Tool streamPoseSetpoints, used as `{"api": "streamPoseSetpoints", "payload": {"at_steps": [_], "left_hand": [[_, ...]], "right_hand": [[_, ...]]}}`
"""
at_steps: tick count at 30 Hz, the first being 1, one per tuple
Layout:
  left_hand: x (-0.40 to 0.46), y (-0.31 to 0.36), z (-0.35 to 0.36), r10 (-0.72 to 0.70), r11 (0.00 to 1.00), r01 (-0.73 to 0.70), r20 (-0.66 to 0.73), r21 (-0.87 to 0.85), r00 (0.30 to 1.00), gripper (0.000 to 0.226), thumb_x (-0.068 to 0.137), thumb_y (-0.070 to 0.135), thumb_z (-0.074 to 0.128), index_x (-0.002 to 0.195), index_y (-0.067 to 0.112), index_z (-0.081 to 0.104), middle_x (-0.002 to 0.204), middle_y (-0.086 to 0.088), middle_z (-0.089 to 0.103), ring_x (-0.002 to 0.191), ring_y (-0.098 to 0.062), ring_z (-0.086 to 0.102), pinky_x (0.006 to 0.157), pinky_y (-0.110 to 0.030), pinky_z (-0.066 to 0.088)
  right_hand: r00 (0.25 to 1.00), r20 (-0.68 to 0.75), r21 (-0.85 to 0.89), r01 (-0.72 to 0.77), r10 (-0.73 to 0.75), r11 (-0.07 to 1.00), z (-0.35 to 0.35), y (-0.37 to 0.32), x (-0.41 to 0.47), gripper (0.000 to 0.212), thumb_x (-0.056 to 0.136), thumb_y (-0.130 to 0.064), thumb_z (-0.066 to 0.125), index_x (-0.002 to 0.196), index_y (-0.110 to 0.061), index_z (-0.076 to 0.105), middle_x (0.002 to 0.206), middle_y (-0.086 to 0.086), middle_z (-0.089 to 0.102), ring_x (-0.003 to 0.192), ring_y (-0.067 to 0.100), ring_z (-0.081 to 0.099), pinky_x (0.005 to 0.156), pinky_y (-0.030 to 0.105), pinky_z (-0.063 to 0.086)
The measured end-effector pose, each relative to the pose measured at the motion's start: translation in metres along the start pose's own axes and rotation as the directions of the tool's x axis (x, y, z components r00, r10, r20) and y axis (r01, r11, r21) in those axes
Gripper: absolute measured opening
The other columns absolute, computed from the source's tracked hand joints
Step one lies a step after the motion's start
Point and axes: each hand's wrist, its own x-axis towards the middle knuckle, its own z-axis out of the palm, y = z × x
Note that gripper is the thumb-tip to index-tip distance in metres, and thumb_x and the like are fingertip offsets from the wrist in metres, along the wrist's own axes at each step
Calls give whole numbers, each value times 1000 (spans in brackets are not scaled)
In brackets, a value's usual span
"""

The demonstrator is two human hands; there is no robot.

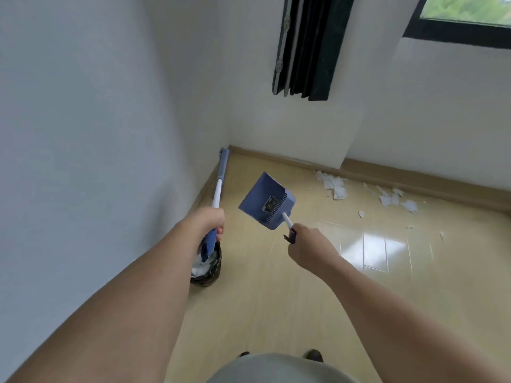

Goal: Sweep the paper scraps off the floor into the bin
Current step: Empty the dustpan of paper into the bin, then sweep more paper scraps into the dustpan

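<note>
My left hand (pixel 206 221) grips the blue-and-white handle of a broom (pixel 219 183) whose head reaches into the room's corner along the left wall. My right hand (pixel 307 241) grips the short white handle of a blue dustpan (pixel 266 201), held up in the air and tilted. A small round bin (pixel 208 273) with a dark liner stands by the left wall just under my left hand, with white paper inside. White paper scraps lie on the wooden floor near the far baseboard: one cluster (pixel 333 185) and another further right (pixel 395 199).
White walls meet in the corner at the left. A dark curtain (pixel 304 48) hangs beside a window (pixel 467 15) at the top right. Small stray scraps (pixel 360 214) dot the glossy floor. My shoes (pixel 312 355) show at the bottom edge.
</note>
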Motion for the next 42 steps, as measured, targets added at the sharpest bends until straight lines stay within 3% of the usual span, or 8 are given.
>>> {"api": "streamPoseSetpoints", "payload": {"at_steps": [3, 5, 10, 13, 18, 26, 30, 42], "left_hand": [[-6, 25, 37, -27, 1000, 25, 69, 18, 997, 21, 92, -3, 39, 73, 4, 44, 38, -3, 38, 43, -14, 33, 38, -20, 35], [-15, 45, 65, -52, 999, 52, 114, -1, 992, 26, 91, -1, 41, 66, 5, 45, 35, -2, 40, 43, -14, 35, 41, -18, 36], [-58, 117, 137, -16, 999, 26, 301, -29, 953, 30, 85, 5, 46, 56, 12, 45, 47, 3, 44, 28, -9, 42, 32, -10, 32], [-69, 157, 167, 7, 998, 16, 393, -57, 919, 29, 82, 7, 45, 55, 17, 43, 47, 8, 43, 29, -7, 44, 34, -12, 32], [-77, 200, 224, 35, 999, -18, 419, -45, 907, 30, 82, 11, 44, 54, 19, 44, 48, 8, 44, 33, -6, 45, 36, -13, 34], [-73, 265, 280, -27, 998, 1, 388, 66, 921, 27, 83, 5, 47, 56, 11, 48, 48, 4, 46, 30, -7, 45, 34, -12, 36], [-56, 316, 304, -29, 999, 15, 372, 40, 928, 22, 81, 8, 45, 60, 14, 48, 46, 6, 45, 29, -8, 45, 38, -11, 34], [-38, 457, 413, -26, 991, -25, 377, 130, 926, 25, 81, 7, 39, 59, 7, 52, 48, 6, 45, 31, -6, 45, 35, -11, 36]], "right_hand": [[976, -62, 358, -172, 207, 918, -27, 27, 10, 10, 85, -9, 40, 81, -10, 49, 71, 2, 54, 59, 16, 45, 49, 24, 31], [946, -45, 490, -258, 320, 832, -49, 49, 17, 11, 83, -7, 39, 75, -10, 47, 68, 3, 51, 57, 15, 42, 52, 20, 29], [844, 28, 650, -423, 535, 632, -113, 119, 22, 4, 80, -8, 45, 80, -8, 48, 67, 7, 47, 51, 20, 41, 48, 23, 34], [799, 74, 727, -453, 597, 516, -138, 161, 22, 6, 79, -9, 47, 79, -4, 52, 67, 10, 50, 53, 21, 41, 52, 29, 36], [730, 158, 826, -466, 665, 316, -160, 232, 18, 5, 81, -6, 50, 86, -4, 51, 63, 9, 47, 61, 22, 45, 50, 27, 35], [692, 205, 874, -447, 692, 188, -192, 309, 48, 15, 83, -5, 51, 98, -2, 51, 66, 10, 46, 71, 25, 51, 49, 26, 35], [675, 211, 883, -442, 707, 158, -221, 339, 84, 18, 85, -7, 51, 102, -1, 52, 64, 9, 45, 75, 24, 52, 47, 25, 33], [654, 198, 921, -379, 730, 89, -299, 469, 139, 15, 86, -7, 50, 101, -5, 47, 54, 9, 44, 67, 22, 59, 45, 25, 32]]}}
